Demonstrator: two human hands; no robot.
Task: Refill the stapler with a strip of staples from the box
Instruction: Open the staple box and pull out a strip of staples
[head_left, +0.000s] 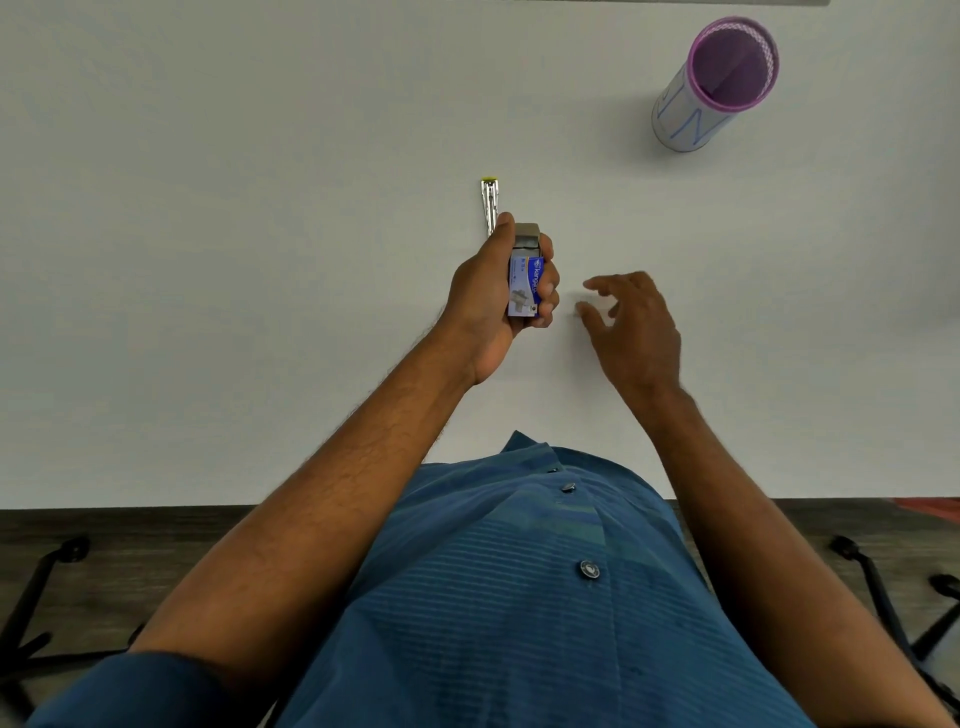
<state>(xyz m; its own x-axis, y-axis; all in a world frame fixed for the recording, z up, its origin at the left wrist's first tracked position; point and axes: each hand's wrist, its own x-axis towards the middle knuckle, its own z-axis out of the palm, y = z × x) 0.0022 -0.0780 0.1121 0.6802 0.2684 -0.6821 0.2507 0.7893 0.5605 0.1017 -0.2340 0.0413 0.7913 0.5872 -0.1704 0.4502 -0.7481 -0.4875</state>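
My left hand (485, 296) is shut on a small blue staple box (525, 286) held above the white table, with its inner grey tray (527, 236) slid out at the far end. Just beyond the hand, a silver stapler (489, 205) with a yellow tip lies on the table, its near end hidden behind my thumb. My right hand (634, 327) hovers to the right of the box, fingers spread and curled, holding nothing that I can make out.
A purple mesh pen holder (717, 83) wrapped in white paper stands at the far right of the table (208, 260). The table's near edge runs across the view, with dark floor and black chair legs (31, 597) below it.
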